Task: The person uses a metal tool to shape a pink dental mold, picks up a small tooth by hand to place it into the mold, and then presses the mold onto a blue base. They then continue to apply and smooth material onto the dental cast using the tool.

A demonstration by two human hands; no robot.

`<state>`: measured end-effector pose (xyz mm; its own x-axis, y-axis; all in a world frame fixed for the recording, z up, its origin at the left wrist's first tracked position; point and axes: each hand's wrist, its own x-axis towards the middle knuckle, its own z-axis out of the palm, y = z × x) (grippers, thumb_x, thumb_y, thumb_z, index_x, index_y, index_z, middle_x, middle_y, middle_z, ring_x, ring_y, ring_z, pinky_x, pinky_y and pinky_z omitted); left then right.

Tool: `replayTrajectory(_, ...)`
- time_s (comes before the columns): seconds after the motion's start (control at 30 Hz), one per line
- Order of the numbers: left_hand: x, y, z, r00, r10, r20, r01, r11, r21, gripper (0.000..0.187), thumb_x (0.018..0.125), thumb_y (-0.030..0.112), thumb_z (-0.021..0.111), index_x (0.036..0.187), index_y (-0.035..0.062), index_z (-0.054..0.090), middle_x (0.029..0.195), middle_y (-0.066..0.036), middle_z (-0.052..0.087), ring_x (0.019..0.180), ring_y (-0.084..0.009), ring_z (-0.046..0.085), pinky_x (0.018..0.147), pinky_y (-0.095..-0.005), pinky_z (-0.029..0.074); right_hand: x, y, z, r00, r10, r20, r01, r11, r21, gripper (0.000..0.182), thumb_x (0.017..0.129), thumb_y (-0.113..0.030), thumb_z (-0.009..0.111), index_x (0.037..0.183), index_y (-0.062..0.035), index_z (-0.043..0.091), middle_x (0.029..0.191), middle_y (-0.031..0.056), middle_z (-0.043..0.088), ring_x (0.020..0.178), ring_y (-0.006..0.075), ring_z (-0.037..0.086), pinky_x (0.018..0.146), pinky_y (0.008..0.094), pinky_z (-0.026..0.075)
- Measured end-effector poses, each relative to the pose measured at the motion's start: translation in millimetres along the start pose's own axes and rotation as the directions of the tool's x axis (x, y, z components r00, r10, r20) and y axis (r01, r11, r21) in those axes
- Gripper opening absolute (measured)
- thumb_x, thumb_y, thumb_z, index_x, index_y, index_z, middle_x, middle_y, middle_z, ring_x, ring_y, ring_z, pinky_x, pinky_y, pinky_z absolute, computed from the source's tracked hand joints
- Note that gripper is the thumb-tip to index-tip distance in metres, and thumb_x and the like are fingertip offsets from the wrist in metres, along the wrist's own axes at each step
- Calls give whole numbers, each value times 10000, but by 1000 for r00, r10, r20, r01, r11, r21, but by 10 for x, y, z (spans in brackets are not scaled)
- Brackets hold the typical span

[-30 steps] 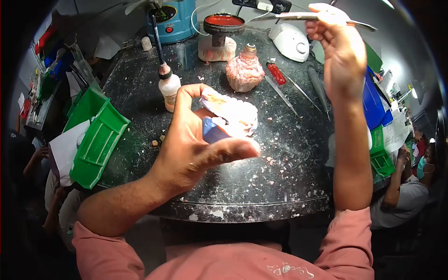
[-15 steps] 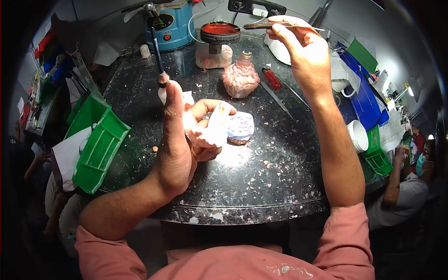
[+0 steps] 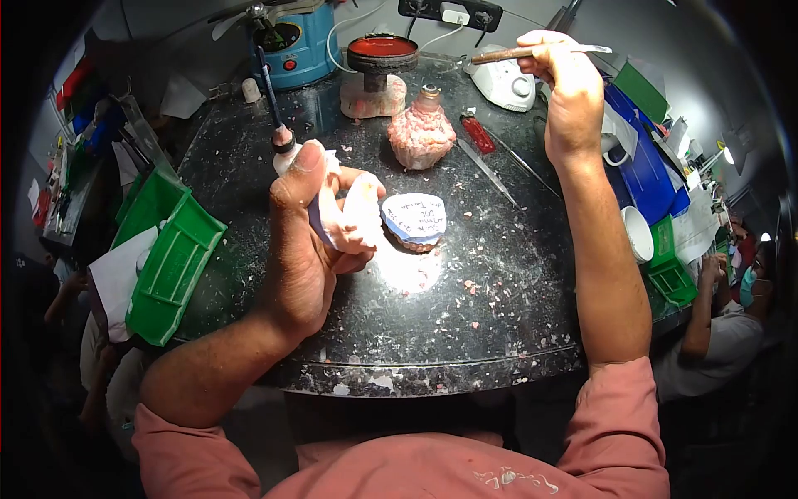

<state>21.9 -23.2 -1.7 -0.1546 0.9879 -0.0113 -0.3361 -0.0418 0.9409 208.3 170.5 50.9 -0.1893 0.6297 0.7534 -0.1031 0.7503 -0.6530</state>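
My left hand (image 3: 303,241) is wrapped round a pale plaster dental cast (image 3: 359,212), tilted upright over the table. Part of the cast is hidden by the fingers. My right hand (image 3: 569,79), raised at the upper right, pinches a wax knife (image 3: 503,56); its metal blade points right and its brown handle end points left. Just right of the left hand, a second dental cast (image 3: 416,209) lies with its handwritten white base up. Behind my left thumb rises a dark slim handle (image 3: 271,96) with a pinkish lump at its lower end.
A wax-crusted spirit burner (image 3: 421,133) and a dish of red wax (image 3: 382,46) stand at the back. A red-handled knife (image 3: 480,137) lies right of the burner, near a white device (image 3: 503,87). Green bins (image 3: 179,262) flank the table. Another person (image 3: 723,333) sits at right.
My right hand with the wax knife has moved right, away from the dish of red wax. The cast in my left hand has shifted slightly left and turned. The view has shifted slightly.
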Motion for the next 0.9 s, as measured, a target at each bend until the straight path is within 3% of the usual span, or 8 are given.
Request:
replayTrajectory(0.1, -18, 41, 128, 965, 75, -252, -98, 992, -80, 841, 843, 773, 241, 950, 3, 562, 596, 10, 489, 456, -74, 394, 432, -213, 275, -25, -29, 0, 999, -12, 46, 10, 999, 46, 211, 917, -122, 472, 930, 20, 628, 924, 82, 643, 776, 141, 579, 780, 267, 459)
replayTrajectory(0.17, -24, 53, 47, 988, 59, -143, -62, 998, -14, 852, 842, 780, 229, 964, 4, 560, 604, 3, 494, 465, -77, 403, 432, -213, 274, -35, -179, 33, 989, -37, 143, -2, 964, 265, 198, 909, -112, 476, 876, 12, 626, 909, 87, 650, 736, 147, 577, 738, 265, 465)
replayTrajectory(0.2, -24, 50, -1, 987, 56, -148, -59, 998, -14, 852, 842, 780, 229, 964, 4, 560, 604, 3, 494, 465, -77, 403, 432, -213, 274, -64, -286, 27, 966, -77, 246, -4, 949, 315, 213, 881, -95, 433, 945, 50, 575, 1015, 140, 587, 864, 177, 530, 805, 295, 415)
replayTrajectory(0.3, -26, 36, -94, 996, 65, 58, -59, 994, -95, 697, 851, 732, 373, 956, 59, 517, 711, 15, 507, 543, -40, 434, 459, -182, 291, -67, -492, 36, 903, -142, 406, -44, 909, 414, 210, 896, -95, 477, 986, 48, 601, 1029, 130, 612, 882, 174, 562, 820, 287, 436)
replayTrajectory(0.43, -37, 33, -74, 995, 84, 50, -81, 994, -67, 715, 853, 731, 372, 977, 42, 516, 699, 16, 501, 520, -41, 416, 458, -183, 283, -340, -813, 356, 967, 57, 247, -125, 955, 268, 217, 822, -75, 522, 988, 57, 567, 909, 125, 627, 771, 168, 571, 735, 295, 466)
replayTrajectory(0.6, -54, 54, -1, 993, 116, 8, -115, 993, -3, 869, 846, 776, 238, 1026, -20, 535, 667, -21, 527, 539, -84, 459, 486, -216, 316, -360, -774, 315, 934, 9, 357, -132, 938, 319, 227, 829, -66, 523, 1011, 65, 562, 920, 142, 637, 811, 177, 604, 719, 309, 482)
replayTrajectory(0.67, -75, 59, 113, 973, 173, -153, -176, 984, -5, 862, 853, 764, 258, 1061, -31, 519, 720, -31, 545, 580, -79, 478, 503, -216, 335, -368, -793, 330, 927, 35, 372, -158, 939, 304, 233, 832, -67, 526, 1020, 66, 559, 919, 142, 637, 819, 184, 612, 725, 311, 488)
replayTrajectory(0.9, -84, 50, 25, 984, 174, -45, -174, 985, 2, 856, 860, 753, 269, 1077, -39, 510, 771, -40, 556, 610, -77, 492, 511, -213, 345, -365, -802, 326, 920, 37, 391, -204, 895, 396, 244, 827, -42, 516, 1032, 88, 540, 935, 167, 629, 844, 226, 638, 759, 361, 532)
